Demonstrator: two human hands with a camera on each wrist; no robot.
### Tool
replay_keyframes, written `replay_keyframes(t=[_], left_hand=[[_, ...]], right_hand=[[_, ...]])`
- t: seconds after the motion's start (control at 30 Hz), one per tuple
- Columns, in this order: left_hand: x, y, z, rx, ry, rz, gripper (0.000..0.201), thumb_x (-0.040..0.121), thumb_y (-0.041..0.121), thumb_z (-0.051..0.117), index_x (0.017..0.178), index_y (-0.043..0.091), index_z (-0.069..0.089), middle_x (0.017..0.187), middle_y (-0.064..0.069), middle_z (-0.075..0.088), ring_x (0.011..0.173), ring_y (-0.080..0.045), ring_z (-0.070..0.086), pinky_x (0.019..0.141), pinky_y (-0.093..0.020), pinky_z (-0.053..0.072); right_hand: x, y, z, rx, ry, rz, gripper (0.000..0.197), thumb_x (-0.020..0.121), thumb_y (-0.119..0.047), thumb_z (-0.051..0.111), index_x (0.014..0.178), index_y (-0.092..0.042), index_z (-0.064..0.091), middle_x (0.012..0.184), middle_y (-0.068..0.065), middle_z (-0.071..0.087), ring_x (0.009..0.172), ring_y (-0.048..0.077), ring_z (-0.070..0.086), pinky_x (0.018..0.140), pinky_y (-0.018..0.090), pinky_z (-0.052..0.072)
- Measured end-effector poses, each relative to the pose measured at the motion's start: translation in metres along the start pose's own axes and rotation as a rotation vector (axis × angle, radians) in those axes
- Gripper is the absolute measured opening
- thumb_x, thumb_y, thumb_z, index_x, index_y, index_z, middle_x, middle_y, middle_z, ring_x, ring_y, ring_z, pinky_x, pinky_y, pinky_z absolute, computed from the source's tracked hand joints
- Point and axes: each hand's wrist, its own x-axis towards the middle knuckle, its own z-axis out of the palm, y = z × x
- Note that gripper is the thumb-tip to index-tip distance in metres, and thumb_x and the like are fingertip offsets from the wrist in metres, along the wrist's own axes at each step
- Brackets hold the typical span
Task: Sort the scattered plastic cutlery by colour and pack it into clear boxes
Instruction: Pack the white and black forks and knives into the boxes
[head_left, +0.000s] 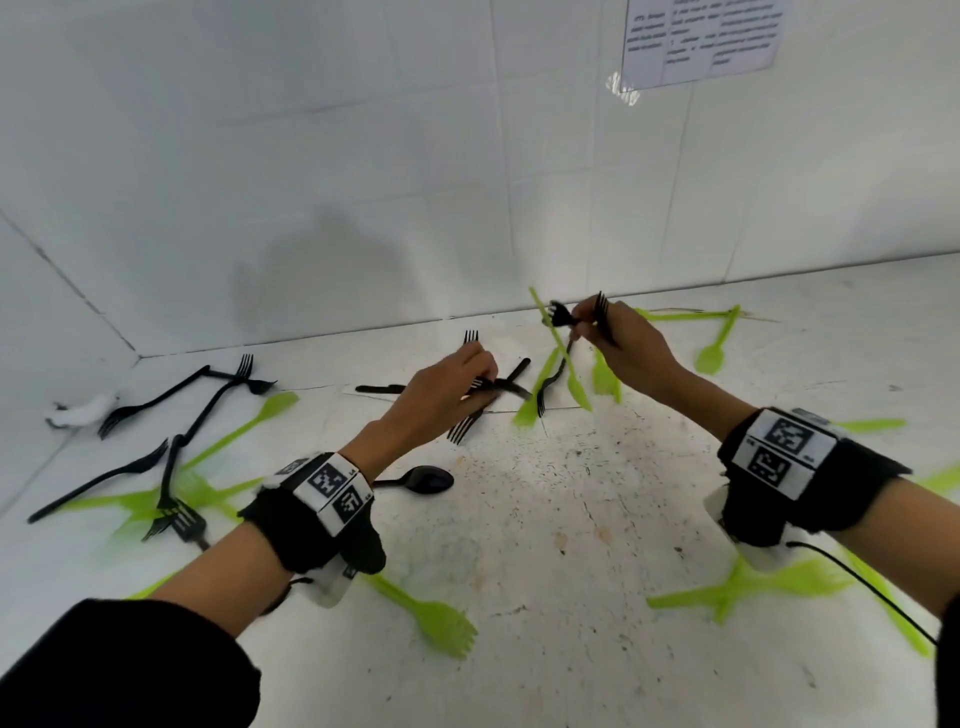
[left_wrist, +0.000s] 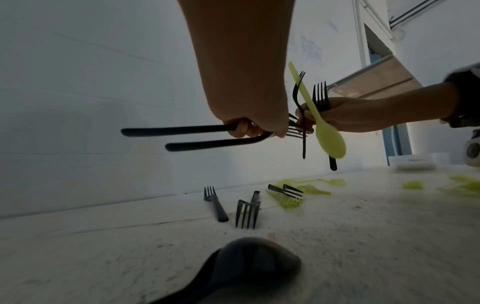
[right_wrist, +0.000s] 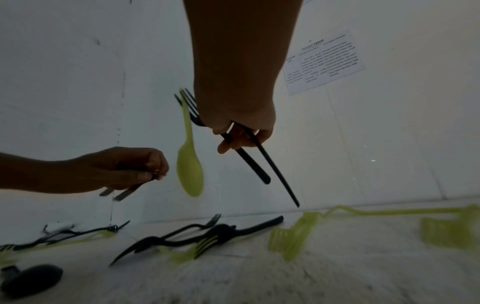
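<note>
Hands above white tabletop (head_left: 545, 519): left hand (head_left: 447, 387) fingers curled round two black forks (left_wrist: 182, 135); right hand (head_left: 623, 348) fingers curled round black forks (right_wrist: 254, 156), green spoon (right_wrist: 189, 164) dangling beside them. Green and black cutlery lies scattered below.

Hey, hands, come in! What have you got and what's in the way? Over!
Left hand grips two black forks. Right hand grips black forks; a green spoon is caught in them. No clear boxes seen.
</note>
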Motion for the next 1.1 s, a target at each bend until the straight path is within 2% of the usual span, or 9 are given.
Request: replay_keyframes(t=[0.13,0.3,0.4,0.53,0.73,0.83,0.9,0.97,1.1], left_hand=[[0.006,-0.005,-0.004,-0.044,0.072,-0.182,0.011,0.091,0.014,0.055,0.100,0.011,0.051,0.098,-0.003,0.055,0.083,-0.017,0.053,0.069,-0.030,0.042],[0.013,-0.010,-0.005,-0.299,0.067,-0.264,0.014,0.095,0.004,0.037,0.107,0.011,0.034,0.078,-0.006,0.052,0.060,-0.014,0.046,0.060,-0.023,0.038],[0.018,-0.011,-0.006,-0.449,0.062,-0.321,0.028,0.094,-0.005,0.032,0.115,0.009,0.044,0.079,0.003,0.049,0.062,-0.011,0.053,0.063,-0.014,0.042],[0.023,-0.011,-0.012,-0.438,0.075,-0.347,0.029,0.090,-0.008,0.038,0.094,0.010,0.060,0.077,0.007,0.048,0.065,-0.005,0.045,0.062,-0.012,0.037],[0.021,-0.031,-0.009,-0.257,-0.051,-0.287,0.018,0.087,-0.002,0.055,0.089,0.009,0.069,0.093,-0.004,0.069,0.079,-0.010,0.057,0.068,-0.004,0.037],[0.016,-0.035,-0.003,-0.213,-0.132,-0.322,0.011,0.082,0.009,0.068,0.093,0.007,0.069,0.089,-0.006,0.069,0.081,-0.011,0.059,0.075,-0.014,0.045],[0.013,-0.035,0.002,-0.150,-0.240,-0.386,0.030,0.074,0.023,0.078,0.098,0.008,0.067,0.089,-0.004,0.063,0.088,-0.018,0.060,0.083,-0.030,0.049],[0.008,-0.033,0.010,-0.032,-0.368,-0.418,0.046,0.070,0.031,0.081,0.105,0.007,0.062,0.096,-0.003,0.057,0.093,-0.019,0.057,0.083,-0.033,0.048],[-0.002,-0.035,0.023,0.013,-0.364,-0.415,0.033,0.076,0.018,0.073,0.105,0.006,0.060,0.101,-0.010,0.063,0.090,-0.026,0.059,0.075,-0.034,0.047]], right_hand=[[0.013,-0.013,0.001,0.007,0.093,-0.017,0.019,0.099,-0.013,0.039,0.109,-0.005,0.053,0.073,-0.016,0.053,0.079,0.014,0.047,0.064,0.030,0.032],[0.023,-0.014,0.006,-0.090,0.083,-0.001,0.026,0.100,-0.027,0.036,0.104,-0.009,0.053,0.079,0.000,0.049,0.087,0.019,0.044,0.068,0.034,0.036],[0.029,-0.001,0.012,-0.267,-0.016,0.023,0.030,0.099,-0.037,0.037,0.103,-0.011,0.052,0.076,0.001,0.049,0.081,0.017,0.041,0.062,0.032,0.032],[0.031,0.021,0.015,-0.298,-0.193,0.103,0.023,0.094,-0.030,0.051,0.105,-0.009,0.052,0.078,0.002,0.053,0.074,0.023,0.049,0.052,0.031,0.028],[0.031,0.030,0.020,-0.420,-0.338,-0.001,0.028,0.086,-0.024,0.063,0.112,-0.014,0.057,0.095,0.003,0.058,0.094,0.026,0.058,0.065,0.027,0.034],[0.031,0.028,0.028,-0.538,-0.442,-0.081,0.039,0.084,-0.020,0.065,0.122,-0.019,0.056,0.114,0.004,0.052,0.100,0.023,0.055,0.065,0.026,0.032],[0.030,0.029,0.036,-0.577,-0.474,-0.115,0.038,0.084,-0.021,0.067,0.121,-0.019,0.058,0.119,0.002,0.049,0.098,0.022,0.056,0.064,0.025,0.032],[0.028,0.030,0.043,-0.578,-0.462,-0.118,0.031,0.086,-0.025,0.065,0.116,-0.017,0.061,0.118,0.001,0.051,0.097,0.022,0.057,0.064,0.026,0.033],[0.030,0.026,0.046,-0.368,-0.259,-0.078,0.026,0.090,-0.031,0.058,0.107,-0.012,0.060,0.105,0.004,0.055,0.093,0.025,0.057,0.066,0.034,0.043]])
